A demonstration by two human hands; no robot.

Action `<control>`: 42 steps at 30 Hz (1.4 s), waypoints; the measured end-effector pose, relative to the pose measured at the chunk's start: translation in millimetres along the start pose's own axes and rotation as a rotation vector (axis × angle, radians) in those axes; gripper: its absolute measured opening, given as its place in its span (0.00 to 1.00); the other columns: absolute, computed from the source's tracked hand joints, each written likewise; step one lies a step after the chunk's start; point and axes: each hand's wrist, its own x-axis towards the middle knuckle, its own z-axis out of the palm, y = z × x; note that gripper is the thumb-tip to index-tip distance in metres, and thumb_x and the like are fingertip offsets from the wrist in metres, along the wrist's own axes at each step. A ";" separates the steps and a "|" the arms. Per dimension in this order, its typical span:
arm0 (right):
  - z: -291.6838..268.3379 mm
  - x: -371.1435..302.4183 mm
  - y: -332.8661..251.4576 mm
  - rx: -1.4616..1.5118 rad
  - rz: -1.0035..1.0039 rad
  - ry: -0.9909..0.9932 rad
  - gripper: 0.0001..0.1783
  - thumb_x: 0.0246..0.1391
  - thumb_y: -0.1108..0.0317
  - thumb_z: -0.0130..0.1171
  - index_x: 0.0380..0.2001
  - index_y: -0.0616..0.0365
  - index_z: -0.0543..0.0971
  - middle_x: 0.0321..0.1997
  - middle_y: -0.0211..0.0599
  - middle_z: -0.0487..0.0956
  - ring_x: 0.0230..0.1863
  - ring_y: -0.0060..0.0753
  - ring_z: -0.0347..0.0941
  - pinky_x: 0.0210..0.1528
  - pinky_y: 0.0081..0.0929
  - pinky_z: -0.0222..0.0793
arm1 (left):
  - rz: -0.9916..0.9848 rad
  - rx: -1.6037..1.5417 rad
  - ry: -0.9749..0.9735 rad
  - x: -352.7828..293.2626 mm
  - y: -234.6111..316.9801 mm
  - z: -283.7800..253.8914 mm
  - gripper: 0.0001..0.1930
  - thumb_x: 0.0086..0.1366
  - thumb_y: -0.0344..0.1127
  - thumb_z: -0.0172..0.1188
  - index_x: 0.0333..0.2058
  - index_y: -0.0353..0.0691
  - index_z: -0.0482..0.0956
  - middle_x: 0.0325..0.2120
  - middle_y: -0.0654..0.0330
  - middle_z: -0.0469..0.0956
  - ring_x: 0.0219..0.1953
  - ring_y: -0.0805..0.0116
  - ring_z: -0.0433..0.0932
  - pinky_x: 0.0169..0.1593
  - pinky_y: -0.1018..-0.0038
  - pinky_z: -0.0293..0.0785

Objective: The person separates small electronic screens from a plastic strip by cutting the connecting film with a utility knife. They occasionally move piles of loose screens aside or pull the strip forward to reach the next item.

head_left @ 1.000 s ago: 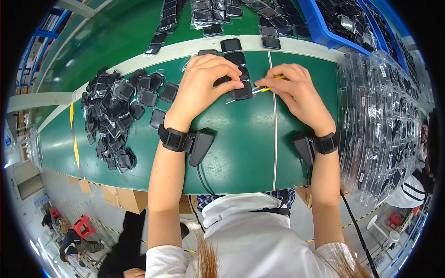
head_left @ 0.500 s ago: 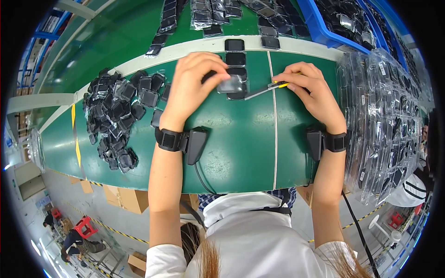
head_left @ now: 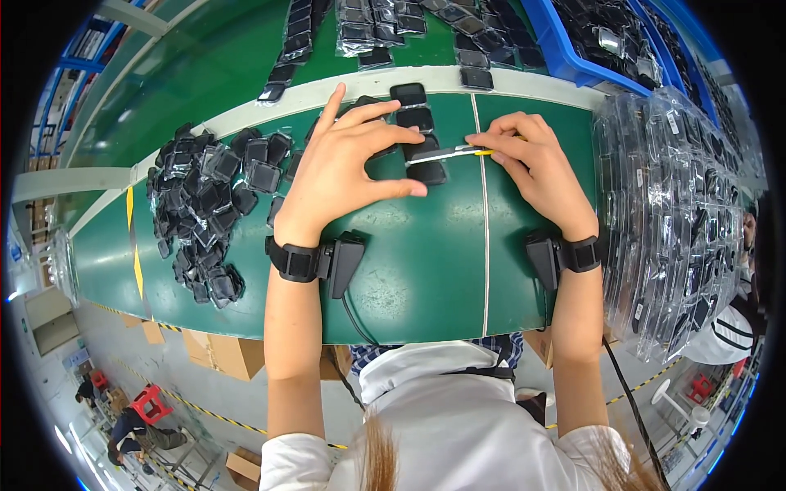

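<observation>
My left hand [head_left: 348, 164] rests on the green work surface [head_left: 426, 270], fingers spread, thumb and forefinger steadying a small black square part [head_left: 423, 150]. My right hand [head_left: 532, 164] pinches a thin metal tool with a yellow grip [head_left: 446, 154], its tip laid across that part. More black square parts [head_left: 409, 94] lie in a column just beyond, and another [head_left: 429, 173] sits right below the tool. Both wrists wear black bands with small boxes.
A heap of several black parts in clear bags [head_left: 205, 204] lies to the left. Stacked clear plastic trays [head_left: 679, 213] stand on the right. A blue bin [head_left: 573, 49] and rows of parts on a belt [head_left: 360, 33] lie beyond. A white line [head_left: 485, 270] crosses the surface.
My left hand has let go of the part it was lifting and spread its fingers over the surface. My right hand has brought the tool left onto the part.
</observation>
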 end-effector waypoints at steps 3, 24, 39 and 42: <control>-1.2 0.4 -3.5 0.034 -0.019 -0.074 0.22 0.54 0.80 0.64 0.51 0.50 0.87 0.46 0.32 0.78 0.49 0.39 0.71 0.56 0.35 0.68 | -0.033 -0.077 0.020 -1.0 -0.1 1.1 0.21 0.49 0.45 0.81 0.42 0.48 0.90 0.45 0.70 0.88 0.64 0.63 0.76 0.79 0.47 0.44; 19.3 8.3 -7.7 -0.013 -0.111 0.015 0.20 0.55 0.78 0.63 0.50 0.47 0.87 0.48 0.29 0.78 0.57 0.39 0.70 0.65 0.40 0.61 | -0.075 -0.179 0.190 3.6 -17.7 24.2 0.09 0.53 0.39 0.78 0.32 0.46 0.89 0.37 0.66 0.86 0.51 0.66 0.83 0.75 0.51 0.57; -7.8 -1.9 2.0 0.006 0.032 0.048 0.19 0.56 0.80 0.63 0.50 0.50 0.86 0.48 0.34 0.77 0.51 0.41 0.71 0.58 0.35 0.65 | -0.166 -0.061 0.344 -11.3 -36.3 8.0 0.10 0.58 0.33 0.73 0.37 0.42 0.83 0.45 0.62 0.85 0.57 0.59 0.80 0.75 0.47 0.55; -6.1 -2.4 2.8 -0.044 0.059 0.087 0.20 0.56 0.80 0.63 0.51 0.51 0.86 0.48 0.34 0.77 0.50 0.41 0.71 0.58 0.34 0.65 | -0.117 -0.041 0.338 -7.7 -16.7 1.9 0.21 0.54 0.39 0.77 0.46 0.45 0.84 0.51 0.61 0.84 0.62 0.58 0.77 0.77 0.46 0.50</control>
